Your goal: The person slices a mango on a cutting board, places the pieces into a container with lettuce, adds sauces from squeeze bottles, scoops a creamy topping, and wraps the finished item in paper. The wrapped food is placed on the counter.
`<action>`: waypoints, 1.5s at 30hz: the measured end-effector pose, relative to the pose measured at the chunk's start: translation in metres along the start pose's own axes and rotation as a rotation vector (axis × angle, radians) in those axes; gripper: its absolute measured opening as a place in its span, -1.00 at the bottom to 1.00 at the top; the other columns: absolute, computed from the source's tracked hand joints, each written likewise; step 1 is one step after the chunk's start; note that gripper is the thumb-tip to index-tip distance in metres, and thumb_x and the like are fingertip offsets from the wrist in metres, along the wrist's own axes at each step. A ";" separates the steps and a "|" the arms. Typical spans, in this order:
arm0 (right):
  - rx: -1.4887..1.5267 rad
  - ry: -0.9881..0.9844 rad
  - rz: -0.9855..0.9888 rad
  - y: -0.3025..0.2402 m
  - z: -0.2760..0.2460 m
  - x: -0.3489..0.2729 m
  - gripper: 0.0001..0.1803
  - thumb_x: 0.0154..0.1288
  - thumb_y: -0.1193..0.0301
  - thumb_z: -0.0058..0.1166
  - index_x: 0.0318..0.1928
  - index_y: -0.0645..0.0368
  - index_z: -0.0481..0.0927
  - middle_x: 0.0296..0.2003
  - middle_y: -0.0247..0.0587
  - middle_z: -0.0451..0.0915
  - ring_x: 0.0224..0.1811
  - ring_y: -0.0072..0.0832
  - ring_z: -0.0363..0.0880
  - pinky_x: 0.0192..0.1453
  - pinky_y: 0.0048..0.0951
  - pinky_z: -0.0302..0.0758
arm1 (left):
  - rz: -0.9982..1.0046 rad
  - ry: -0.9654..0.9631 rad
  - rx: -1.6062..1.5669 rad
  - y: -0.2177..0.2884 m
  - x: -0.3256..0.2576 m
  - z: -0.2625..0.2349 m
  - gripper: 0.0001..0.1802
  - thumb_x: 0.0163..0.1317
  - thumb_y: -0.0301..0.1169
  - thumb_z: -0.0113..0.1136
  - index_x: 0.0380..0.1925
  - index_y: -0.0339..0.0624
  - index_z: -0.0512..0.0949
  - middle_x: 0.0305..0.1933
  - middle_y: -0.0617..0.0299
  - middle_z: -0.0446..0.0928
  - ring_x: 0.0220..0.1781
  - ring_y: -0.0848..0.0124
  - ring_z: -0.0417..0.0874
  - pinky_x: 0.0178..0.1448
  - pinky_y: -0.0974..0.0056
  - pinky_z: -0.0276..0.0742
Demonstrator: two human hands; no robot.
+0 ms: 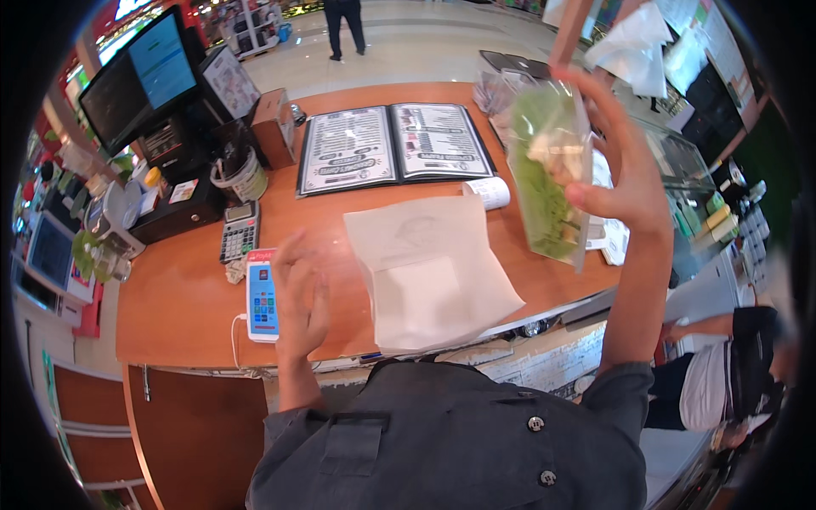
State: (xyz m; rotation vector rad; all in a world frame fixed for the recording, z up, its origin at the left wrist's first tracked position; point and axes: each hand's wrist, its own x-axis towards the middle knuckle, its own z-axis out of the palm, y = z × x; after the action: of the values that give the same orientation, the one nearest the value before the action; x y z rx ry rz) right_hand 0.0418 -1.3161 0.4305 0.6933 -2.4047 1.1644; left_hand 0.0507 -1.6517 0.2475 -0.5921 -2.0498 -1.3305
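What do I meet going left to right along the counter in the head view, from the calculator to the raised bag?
Calculator → phone → left hand, open above the counter → paper bag lying flat → clear bag of greens, held up in the right hand.

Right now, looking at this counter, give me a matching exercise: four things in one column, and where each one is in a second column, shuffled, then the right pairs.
Things:
1. clear bag of greens
2. phone
3. open menu
4. paper bag

Places:
A. lying flat on the counter in front of the person, between the two arms
B. held up in the right hand
C. spread out at the far side of the counter
D. on the counter just left of the left hand, with a white cable

Pairs: 1-B, 2-D, 3-C, 4-A
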 end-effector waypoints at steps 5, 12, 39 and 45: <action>0.479 -0.286 -0.462 -0.005 0.073 0.028 0.08 -0.40 0.14 0.39 0.27 0.07 0.24 0.14 -0.11 0.33 0.21 -0.31 0.30 0.26 -0.22 0.25 | 0.358 -0.286 0.080 0.016 0.026 0.021 -0.68 -0.20 -0.79 0.03 -0.39 -0.30 0.57 -0.23 0.07 0.50 -0.36 0.27 0.49 -0.32 0.29 0.39; 0.046 -1.243 -0.144 0.052 0.137 0.019 0.06 -0.45 0.13 0.40 0.24 0.02 0.27 0.13 0.02 0.28 0.27 -0.13 0.20 0.26 -0.15 0.19 | 0.149 -0.049 -0.054 0.012 0.015 0.032 -0.79 -0.21 -0.80 -0.08 -0.63 -0.28 0.43 -0.47 0.11 0.43 -0.41 0.30 0.48 -0.37 0.37 0.35; -0.700 0.444 1.008 0.315 -0.051 -0.105 -0.88 -0.05 0.39 0.20 -0.48 0.16 0.70 -0.43 -0.04 0.67 -0.34 -0.25 0.66 -0.15 -0.35 0.55 | 0.213 -0.203 -0.201 0.020 0.018 0.056 -0.79 -0.13 -0.75 0.11 -0.46 -0.28 0.56 -0.23 0.02 0.51 -0.31 0.26 0.57 -0.24 0.32 0.53; -0.625 0.241 1.175 0.326 -0.057 -0.098 -0.62 0.02 0.31 0.07 -0.22 0.38 0.58 -0.19 0.22 0.59 -0.08 -0.03 0.58 0.02 -0.21 0.49 | 0.180 -0.192 -0.242 0.020 0.015 0.055 -0.80 -0.11 -0.75 0.12 -0.44 -0.30 0.57 -0.22 0.01 0.50 -0.28 0.27 0.57 -0.21 0.32 0.54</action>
State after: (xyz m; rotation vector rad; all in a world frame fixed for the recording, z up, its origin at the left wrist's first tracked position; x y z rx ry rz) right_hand -0.0609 -1.0696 0.2111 -1.1117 -2.6767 0.6134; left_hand 0.0398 -1.5931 0.2540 -1.0232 -1.9407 -1.4711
